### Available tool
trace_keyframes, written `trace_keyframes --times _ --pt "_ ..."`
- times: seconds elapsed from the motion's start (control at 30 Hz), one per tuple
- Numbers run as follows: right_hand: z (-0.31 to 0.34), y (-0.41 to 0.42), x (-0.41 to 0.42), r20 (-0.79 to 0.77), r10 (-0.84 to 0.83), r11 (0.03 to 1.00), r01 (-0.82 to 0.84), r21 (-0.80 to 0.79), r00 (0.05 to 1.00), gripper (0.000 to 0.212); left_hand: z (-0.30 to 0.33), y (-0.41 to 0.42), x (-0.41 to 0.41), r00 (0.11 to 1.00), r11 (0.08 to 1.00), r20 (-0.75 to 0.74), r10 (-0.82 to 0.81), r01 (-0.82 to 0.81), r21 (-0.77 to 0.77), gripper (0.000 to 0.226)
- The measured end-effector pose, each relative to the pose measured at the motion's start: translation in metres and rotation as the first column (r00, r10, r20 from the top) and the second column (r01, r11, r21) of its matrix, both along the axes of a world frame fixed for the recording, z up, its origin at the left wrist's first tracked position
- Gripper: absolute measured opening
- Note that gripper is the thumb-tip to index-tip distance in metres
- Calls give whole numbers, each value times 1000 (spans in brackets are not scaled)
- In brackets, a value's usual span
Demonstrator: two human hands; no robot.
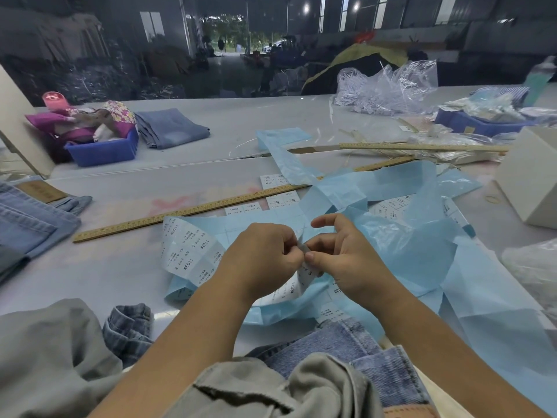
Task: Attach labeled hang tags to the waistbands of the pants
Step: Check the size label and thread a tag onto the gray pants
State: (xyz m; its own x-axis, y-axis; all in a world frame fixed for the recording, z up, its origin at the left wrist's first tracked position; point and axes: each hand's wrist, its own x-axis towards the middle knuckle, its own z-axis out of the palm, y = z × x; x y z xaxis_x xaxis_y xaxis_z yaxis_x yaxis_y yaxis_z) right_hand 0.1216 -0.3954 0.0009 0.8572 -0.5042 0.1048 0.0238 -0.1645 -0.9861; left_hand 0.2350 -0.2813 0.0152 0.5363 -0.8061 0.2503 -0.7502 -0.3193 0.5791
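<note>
A person's left hand point(265, 251) and right hand point(340, 254) meet over the near middle of the grey worktop point(120, 267), both with fingers curled in, pinching the end of a white strip of printed labels point(297, 280) between thumb and fingertips; the right index finger is lifted clear of the rest. What exactly sits between the fingertips is too small to make out. The strip curls down from the hands and passes under the left wrist, its middle hidden, while a further length of labels point(193, 251) marked "1103#" arches up just to the left. Crumpled sheets of light blue backing paper point(422, 260) spread from under the hands toward the worktop's right edge. At the near edge, blue denim pants point(388, 360) and a grey garment point(316, 387) lie bunched beneath the forearms, cut off by the frame; no waistband can be told apart there. More folded jeans point(30, 221) lie at the left edge, a leather patch showing. A long wooden ruler point(187, 211) runs diagonally across the middle, partly covered by the paper. A blue bin point(102, 150) stands toward the far left corner, clear plastic bags point(388, 86) toward the far right.
</note>
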Motion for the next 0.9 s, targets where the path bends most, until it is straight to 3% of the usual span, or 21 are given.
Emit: trace_keyframes --times 0.23,0.37,0.53,0.67,0.77,0.9 --pt "-3 -1 1 -44 -53 996 50 -75 998 40 -2 0 4 993 997 93 73 -73 -5 18" --pt "-2 -1 0 5 -34 998 34 -59 999 37 -4 1 5 999 999 -25 -42 41 -25 9" --pt "-1 0 2 29 -25 994 28 -110 999 34 -4 1 5 999 998 30 -44 45 -38 17" --pt "-2 0 2 -17 -69 979 64 -196 997 38 -2 1 4 997 998 -46 -56 57 29 24" --pt "-4 -2 2 -59 -101 977 88 -196 993 40 -4 0 7 999 998 -38 -24 26 59 22" --pt "-5 -6 0 -32 -109 989 105 -103 994 40 -6 1 9 998 1000 -53 -21 20 -16 15"
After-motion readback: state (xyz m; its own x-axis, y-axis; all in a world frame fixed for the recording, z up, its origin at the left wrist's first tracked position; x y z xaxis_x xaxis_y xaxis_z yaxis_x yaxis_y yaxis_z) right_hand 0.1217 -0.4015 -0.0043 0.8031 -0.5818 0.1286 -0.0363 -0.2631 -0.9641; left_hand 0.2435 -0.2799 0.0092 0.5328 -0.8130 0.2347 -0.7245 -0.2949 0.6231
